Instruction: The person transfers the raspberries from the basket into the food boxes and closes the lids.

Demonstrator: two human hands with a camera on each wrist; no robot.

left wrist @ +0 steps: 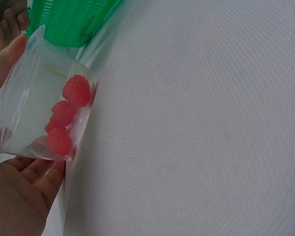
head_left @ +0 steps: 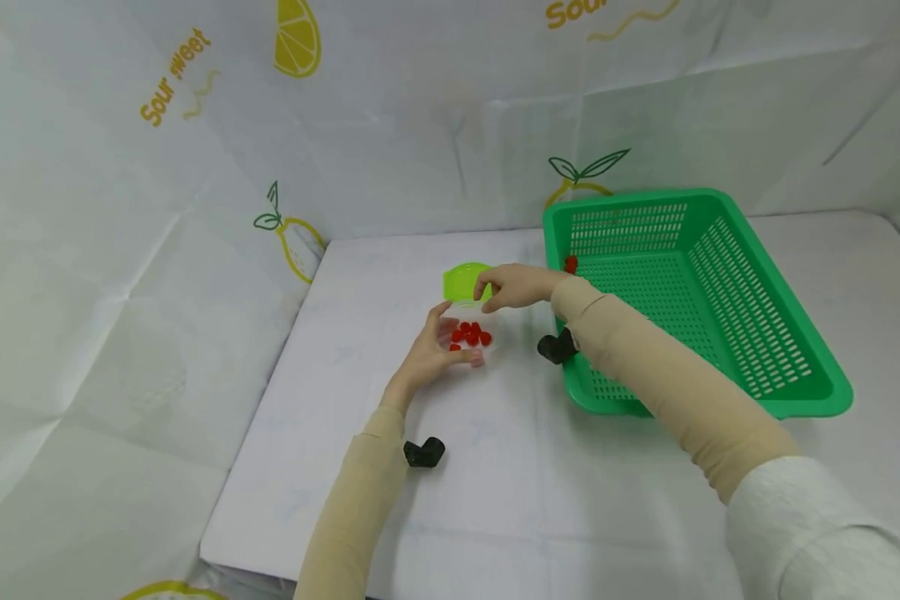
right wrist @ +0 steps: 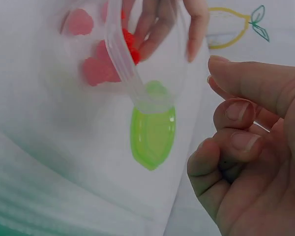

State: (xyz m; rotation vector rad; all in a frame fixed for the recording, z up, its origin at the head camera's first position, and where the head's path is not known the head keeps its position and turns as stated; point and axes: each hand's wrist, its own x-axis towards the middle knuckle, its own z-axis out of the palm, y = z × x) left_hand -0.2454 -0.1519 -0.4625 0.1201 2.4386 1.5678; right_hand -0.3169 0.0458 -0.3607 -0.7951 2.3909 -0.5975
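My left hand (head_left: 427, 354) grips a clear plastic cup (left wrist: 29, 98) from its side, thumb on one side and fingers round the other. Several raspberries (left wrist: 77, 90) lie at the bottom of the cup, which stands on the white table. Above and just beyond the cup, in the head view, hovers my right hand (head_left: 521, 286), its fingers loosely bent with nothing showing between them. A yellow-green, lemon-shaped dish (head_left: 465, 283) lies behind the cup, partly overlapped by the right fingertips in the head view.
A large green slotted basket (head_left: 787, 308) stands to the right, under my right forearm. Inside its left wall is a small red thing (head_left: 571, 264), partly hidden by the arm. White cloth (head_left: 420, 142) with lemon prints hangs behind the table and along its left side.
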